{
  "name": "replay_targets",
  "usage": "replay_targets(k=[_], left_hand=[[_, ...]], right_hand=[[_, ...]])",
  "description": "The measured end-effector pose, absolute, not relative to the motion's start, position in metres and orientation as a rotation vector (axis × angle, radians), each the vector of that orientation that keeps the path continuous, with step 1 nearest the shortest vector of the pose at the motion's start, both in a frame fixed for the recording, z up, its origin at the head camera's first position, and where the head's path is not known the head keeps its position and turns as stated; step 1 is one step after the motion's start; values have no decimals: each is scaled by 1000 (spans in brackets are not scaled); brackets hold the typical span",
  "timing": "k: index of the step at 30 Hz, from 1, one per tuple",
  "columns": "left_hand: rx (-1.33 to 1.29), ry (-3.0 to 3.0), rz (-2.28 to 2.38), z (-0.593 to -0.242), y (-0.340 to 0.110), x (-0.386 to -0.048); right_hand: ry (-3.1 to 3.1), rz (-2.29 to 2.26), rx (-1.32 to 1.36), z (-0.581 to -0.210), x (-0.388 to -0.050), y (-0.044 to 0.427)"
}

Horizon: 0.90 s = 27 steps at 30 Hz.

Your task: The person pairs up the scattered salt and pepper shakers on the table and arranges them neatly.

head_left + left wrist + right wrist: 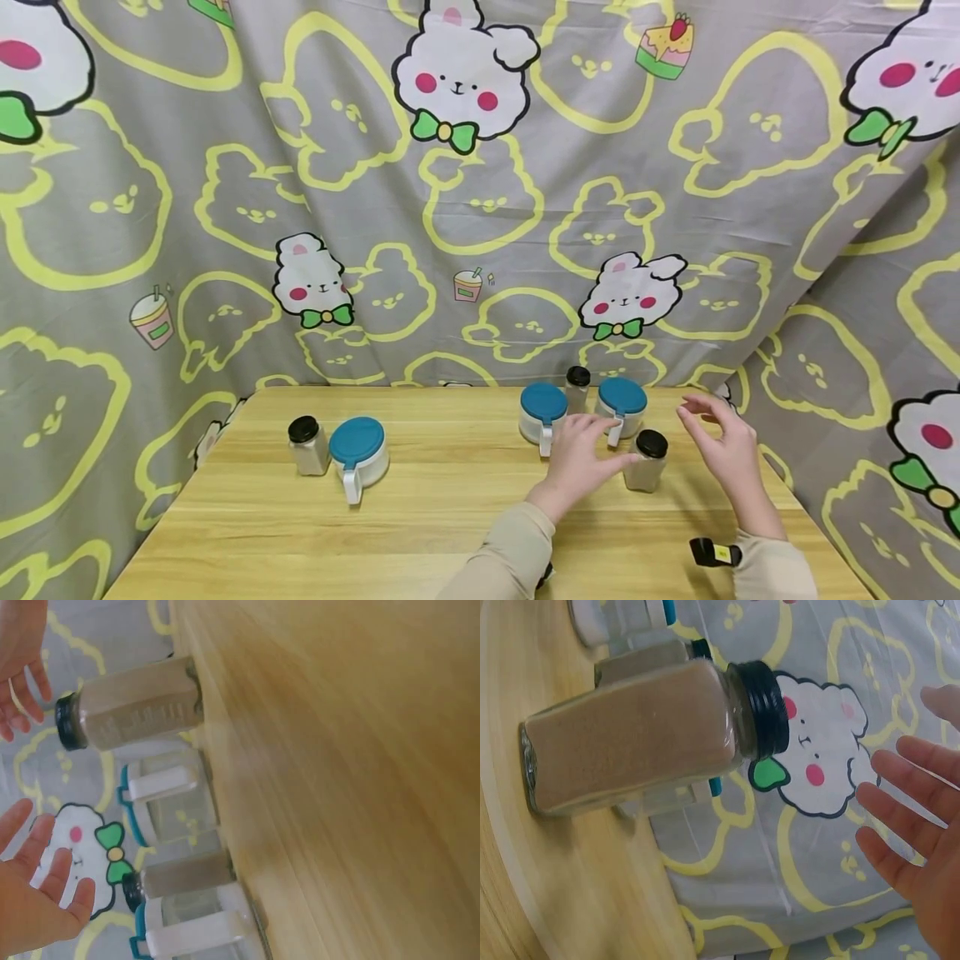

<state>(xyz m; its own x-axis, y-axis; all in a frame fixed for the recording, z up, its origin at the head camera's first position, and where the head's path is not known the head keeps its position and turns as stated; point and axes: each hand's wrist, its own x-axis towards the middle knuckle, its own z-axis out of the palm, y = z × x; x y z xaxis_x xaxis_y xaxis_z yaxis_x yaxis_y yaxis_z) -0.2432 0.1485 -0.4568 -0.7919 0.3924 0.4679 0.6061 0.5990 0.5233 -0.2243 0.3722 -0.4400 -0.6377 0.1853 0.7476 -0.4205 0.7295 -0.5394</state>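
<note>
Head view is showing me the front jar standing upright on the right side of the counter, its black lid facing up and brownish powder filling much of its glass. I'm judging the step in hand to be handling this jar between two hands. To be doing it well, I'd be bringing both sets of fingers level with the glass, pressing evenly from opposite sides and keeping the jar vertical. The left hand is hovering to the jar's left, fingers spread and holding nothing; its thumb is overlapping the jar's edge from overhead, but the left wrist view is showing a gap. The right hand is hanging to the jar's right, fingers loosely bent around nothing and clear of the lid in the right wrist view. Just behind, the right-hand teal-lidded pot is pointing its handle toward the left fingers, so I'd be minding a knock there. A rear jar and a second pot are standing beyond, while a far jar and a far pot are sitting well apart at the left.
</note>
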Motion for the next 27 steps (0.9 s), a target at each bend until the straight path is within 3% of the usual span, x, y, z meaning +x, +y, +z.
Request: replay_targets(k=[27], left_hand=[[-865, -2711, -709, -473, 187, -262]], right_hand=[[-2278, 911, -28, -467, -240, 384]])
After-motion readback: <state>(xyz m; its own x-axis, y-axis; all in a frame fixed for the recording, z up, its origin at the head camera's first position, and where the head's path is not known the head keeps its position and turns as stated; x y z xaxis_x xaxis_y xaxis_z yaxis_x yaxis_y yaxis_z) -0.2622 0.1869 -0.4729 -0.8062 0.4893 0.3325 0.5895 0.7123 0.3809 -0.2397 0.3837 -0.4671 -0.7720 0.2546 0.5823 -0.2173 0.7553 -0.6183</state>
